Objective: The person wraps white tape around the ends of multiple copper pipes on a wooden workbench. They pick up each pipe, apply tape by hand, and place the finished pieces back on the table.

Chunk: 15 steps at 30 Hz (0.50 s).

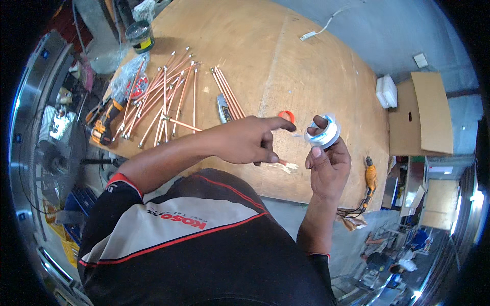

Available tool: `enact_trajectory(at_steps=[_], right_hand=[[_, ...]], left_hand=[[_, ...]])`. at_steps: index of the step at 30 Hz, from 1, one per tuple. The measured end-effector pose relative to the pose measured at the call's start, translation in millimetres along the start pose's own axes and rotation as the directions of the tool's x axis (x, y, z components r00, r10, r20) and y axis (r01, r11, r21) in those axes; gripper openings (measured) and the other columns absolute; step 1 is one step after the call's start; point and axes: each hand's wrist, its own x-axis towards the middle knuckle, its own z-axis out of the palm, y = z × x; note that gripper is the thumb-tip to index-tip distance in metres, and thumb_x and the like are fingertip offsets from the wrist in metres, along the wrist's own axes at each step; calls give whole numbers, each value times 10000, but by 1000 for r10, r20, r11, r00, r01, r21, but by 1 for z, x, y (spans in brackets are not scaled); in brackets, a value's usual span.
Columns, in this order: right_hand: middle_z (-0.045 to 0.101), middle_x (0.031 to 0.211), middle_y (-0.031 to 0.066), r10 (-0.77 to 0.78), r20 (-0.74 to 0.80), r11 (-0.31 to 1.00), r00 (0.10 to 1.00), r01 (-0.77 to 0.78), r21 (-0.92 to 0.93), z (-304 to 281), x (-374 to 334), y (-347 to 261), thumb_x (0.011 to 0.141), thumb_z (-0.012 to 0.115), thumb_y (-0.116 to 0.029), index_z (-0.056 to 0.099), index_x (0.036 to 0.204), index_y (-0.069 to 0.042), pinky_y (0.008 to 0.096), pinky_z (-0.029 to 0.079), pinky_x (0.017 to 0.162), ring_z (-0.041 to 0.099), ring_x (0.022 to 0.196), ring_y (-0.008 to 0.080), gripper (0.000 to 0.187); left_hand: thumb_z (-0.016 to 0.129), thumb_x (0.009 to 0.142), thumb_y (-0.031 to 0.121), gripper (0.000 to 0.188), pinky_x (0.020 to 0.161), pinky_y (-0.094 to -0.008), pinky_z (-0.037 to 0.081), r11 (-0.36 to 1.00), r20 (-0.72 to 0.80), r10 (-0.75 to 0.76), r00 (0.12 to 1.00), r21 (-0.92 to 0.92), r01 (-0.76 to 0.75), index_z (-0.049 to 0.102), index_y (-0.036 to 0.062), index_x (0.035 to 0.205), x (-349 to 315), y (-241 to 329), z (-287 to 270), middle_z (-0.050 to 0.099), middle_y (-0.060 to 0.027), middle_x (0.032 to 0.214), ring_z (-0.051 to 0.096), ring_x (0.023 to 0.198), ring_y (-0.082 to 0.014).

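A spool of white thread seal tape (pixel 326 133) is in my right hand (pixel 329 166), with a finger through its centre and the thumb at its near side. My left hand (pixel 245 140) is closed around a thin copper tube (pixel 185 125), its index finger stretched towards the spool. A short pale strand shows between that fingertip and the spool. The tube runs under my left forearm; its far left end has a metal fitting, and its other end shows by my left thumb. Just beyond my left index finger lies an orange-red ring (pixel 287 116).
Copper tubes with end fittings (pixel 163 97) lie loosely piled on the wooden table (pixel 245 46). Several more (pixel 228 92) lie side by side near a utility knife (pixel 223 108). Orange power tools lie left (pixel 103 122) and right (pixel 370 176). A dark jar (pixel 140 36) stands far left.
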Motion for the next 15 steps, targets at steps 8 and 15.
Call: enact_trajectory(at_steps=[8, 15], right_hand=[[646, 1178, 141, 37, 152, 999, 988, -38, 7, 1, -20, 1, 817, 788, -197, 530, 1320, 82, 358, 448, 1007, 619, 1121, 220, 630], [673, 1107, 153, 3, 112, 996, 994, -13, 93, 1, -24, 1, 789, 813, -215, 577, 1262, 84, 243, 513, 674, 654, 883, 155, 607]], left_hand=[[676, 891, 133, 462, 653, -355, 522, 978, -100, 151, 983, 160, -134, 592, 144, 1345, 15, -7, 0, 714, -129, 801, 682, 665, -231], [671, 898, 167, 229, 726, -380, 520, 948, -78, 251, 965, 219, -229, 719, 69, 1100, 21, -24, -3, 721, -152, 898, 694, 793, -284]])
